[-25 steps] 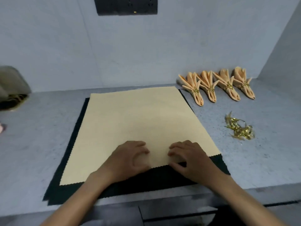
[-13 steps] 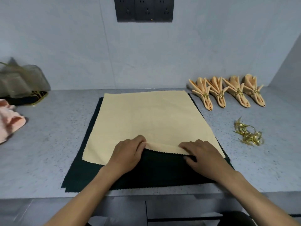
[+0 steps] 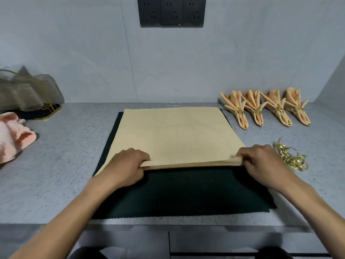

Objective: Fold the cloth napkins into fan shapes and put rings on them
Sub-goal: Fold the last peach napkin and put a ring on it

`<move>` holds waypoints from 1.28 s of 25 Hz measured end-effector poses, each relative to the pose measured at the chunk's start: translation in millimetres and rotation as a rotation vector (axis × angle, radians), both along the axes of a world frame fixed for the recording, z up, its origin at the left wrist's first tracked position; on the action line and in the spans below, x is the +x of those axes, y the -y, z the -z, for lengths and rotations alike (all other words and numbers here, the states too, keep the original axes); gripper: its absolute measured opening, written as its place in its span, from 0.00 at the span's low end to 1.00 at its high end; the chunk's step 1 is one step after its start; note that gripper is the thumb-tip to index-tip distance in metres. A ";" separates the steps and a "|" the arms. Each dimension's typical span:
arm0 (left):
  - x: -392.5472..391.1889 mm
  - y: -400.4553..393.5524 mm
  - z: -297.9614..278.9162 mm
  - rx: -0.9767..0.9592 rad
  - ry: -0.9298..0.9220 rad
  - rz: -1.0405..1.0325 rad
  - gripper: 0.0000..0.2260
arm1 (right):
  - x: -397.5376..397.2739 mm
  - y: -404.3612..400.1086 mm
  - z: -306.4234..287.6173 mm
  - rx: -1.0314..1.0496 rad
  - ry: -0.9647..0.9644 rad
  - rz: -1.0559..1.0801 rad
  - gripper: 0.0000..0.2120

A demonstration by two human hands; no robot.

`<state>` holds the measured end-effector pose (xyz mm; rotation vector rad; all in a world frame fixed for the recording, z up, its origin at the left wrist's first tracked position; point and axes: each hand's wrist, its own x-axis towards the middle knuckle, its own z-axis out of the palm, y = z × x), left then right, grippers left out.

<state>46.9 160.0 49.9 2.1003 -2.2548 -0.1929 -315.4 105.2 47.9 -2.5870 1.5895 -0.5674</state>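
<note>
Two hands work one cream napkin [image 3: 175, 133] in the head view, the only view available. Napkin lies flat on a dark green cloth [image 3: 186, 193] spread over the counter [image 3: 65, 165]; near edge is gathered into a narrow pleat, raised just off the cloth.

Left hand [image 3: 125, 168] pinches the left end of the pleat, fingers curled over it. Right hand [image 3: 265, 165] pinches the right end likewise. Both are grasping the napkin; neither is released.

Handling, judged: fabric looks light, soft and limp, with enough body to keep a crease. Pleat sags slightly between the two grips, so holds near both ends seem right, with pressure along the fold to set it. Dark cloth beneath probably adds friction against sliding.

Four finished fans [image 3: 265, 109], each with a gold ring, lie in a row at the far right, near the wall. Loose gold rings [image 3: 291, 157] sit in a small heap just beside the right hand; they look thin and easily tangled.

Counter is grey speckled stone. A pink cloth [image 3: 13, 135] and a sheer bag [image 3: 28, 88] lie at far left. Socket panel [image 3: 171, 12] sits on the pale wall.
</note>
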 end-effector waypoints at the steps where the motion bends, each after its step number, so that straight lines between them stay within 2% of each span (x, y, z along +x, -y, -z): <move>1: 8.3 -6.6 -11.5 0.137 -0.070 0.067 0.04 | -8.4 -2.6 -8.3 0.152 -0.041 -0.014 0.13; 4: 27.2 -36.0 -42.5 0.599 -0.337 0.150 0.13 | -27.5 -19.2 -31.2 0.742 -0.081 -0.099 0.12; 6: 39.3 -40.6 -47.4 0.705 -0.413 0.175 0.08 | -29.6 -22.3 -39.2 0.909 -0.065 -0.162 0.16; 8: 46.4 -30.5 -38.0 0.605 -0.420 0.147 0.05 | -21.6 -13.2 -37.2 0.838 -0.044 -0.151 0.16; 10: 49.2 -9.6 -25.4 0.257 -0.328 0.039 0.10 | -7.1 4.9 -31.6 0.540 0.012 -0.021 0.15; 12: 41.6 0.6 -14.7 -0.127 -0.123 -0.139 0.14 | 5.5 18.3 -19.4 0.175 -0.001 0.113 0.16; 13: 35.3 -0.6 -9.7 -0.181 -0.075 -0.181 0.18 | 10.2 19.8 -12.2 0.087 0.000 0.111 0.21; 15: 25.8 -6.0 2.7 -0.082 -0.087 -0.129 0.21 | 16.3 18.0 3.3 0.104 -0.012 0.009 0.24; 18: 20.5 -21.1 21.9 0.111 -0.070 0.008 0.25 | 25.6 11.3 22.9 0.330 -0.177 -0.169 0.23; 21: 24.7 -42.9 28.9 0.227 -0.140 0.148 0.36 | 32.7 -0.2 22.6 0.455 -0.245 -0.313 0.34; 23: 27.5 -57.6 28.7 0.271 -0.177 0.244 0.37 | 30.6 -14.6 16.1 0.514 -0.269 -0.371 0.35; 26: 33.6 -64.1 31.9 0.187 -0.168 0.267 0.28 | 32.9 -32.5 19.2 0.379 -0.342 -0.373 0.24; 29: 24.7 -49.7 27.7 -0.035 -0.019 0.240 0.19 | 34.1 -23.3 25.9 0.224 -0.266 -0.277 0.15; 32: 10.7 -21.2 17.4 -0.287 0.128 0.164 0.10 | 22.0 -7.7 22.1 0.377 -0.046 -0.236 0.11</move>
